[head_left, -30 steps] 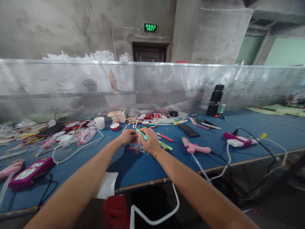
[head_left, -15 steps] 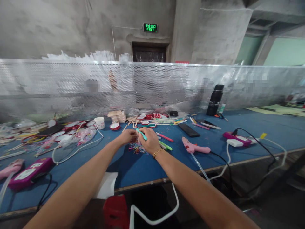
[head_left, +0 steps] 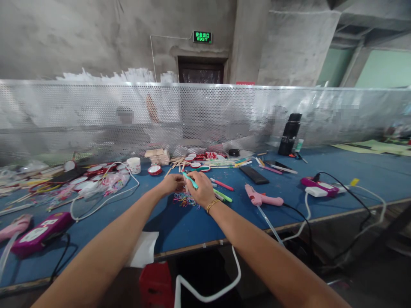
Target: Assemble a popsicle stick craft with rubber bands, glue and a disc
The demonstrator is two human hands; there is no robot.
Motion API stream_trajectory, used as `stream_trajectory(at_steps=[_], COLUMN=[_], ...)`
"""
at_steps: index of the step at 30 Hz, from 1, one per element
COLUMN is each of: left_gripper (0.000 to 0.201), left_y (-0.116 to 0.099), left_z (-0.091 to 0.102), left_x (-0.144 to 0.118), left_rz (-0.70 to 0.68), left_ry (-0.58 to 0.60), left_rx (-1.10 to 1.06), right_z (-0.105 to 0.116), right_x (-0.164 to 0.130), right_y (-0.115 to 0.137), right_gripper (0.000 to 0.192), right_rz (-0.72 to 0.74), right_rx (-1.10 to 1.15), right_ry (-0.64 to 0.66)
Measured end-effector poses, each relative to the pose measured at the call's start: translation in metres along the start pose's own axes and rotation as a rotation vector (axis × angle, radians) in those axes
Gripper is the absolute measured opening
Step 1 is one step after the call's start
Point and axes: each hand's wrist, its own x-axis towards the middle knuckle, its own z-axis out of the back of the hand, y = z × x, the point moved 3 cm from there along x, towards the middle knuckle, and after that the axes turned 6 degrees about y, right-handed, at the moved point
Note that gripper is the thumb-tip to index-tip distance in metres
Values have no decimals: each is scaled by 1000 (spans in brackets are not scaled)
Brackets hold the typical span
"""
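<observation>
Both my arms reach out over the blue table [head_left: 180,226]. My right hand [head_left: 203,190], with a gold bracelet at the wrist, grips a teal stick [head_left: 190,180] that points up and left. My left hand [head_left: 173,184] meets it at the fingertips, pinching something small that I cannot make out. Just under the hands lies a small heap of coloured rubber bands [head_left: 184,199]. A pink stick [head_left: 223,185] and a green stick [head_left: 224,196] rest right of my right hand.
A pink glue gun [head_left: 261,198] lies to the right, a purple power strip [head_left: 317,188] beyond it. Another purple power strip [head_left: 38,233] sits at the left. A white cup [head_left: 134,164], wooden sticks, red-white round pieces and a black bottle [head_left: 290,134] stand before the perforated screen [head_left: 205,115].
</observation>
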Motion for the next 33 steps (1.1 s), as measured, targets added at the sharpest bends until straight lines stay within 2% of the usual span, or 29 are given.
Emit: stream_trajectory(at_steps=[10,21,28,33], left_gripper=[40,39,39,38], left_y=[-1,-1,0,0], left_z=[0,0,0,1], left_x=[0,0,1,0], left_rz=[23,17,19,12], left_ry=[5,-8,13,12], left_rx=[3,14,16,11], right_z=[2,0,2,1], right_x=[1,0,1,1], right_y=[-1,-1,-1,1], right_gripper=[18,18,15,16], right_rz=[-43,0,-47,-2], right_rx=[-22,-10,-17,-3], right_ry=[-23,10,-16,5])
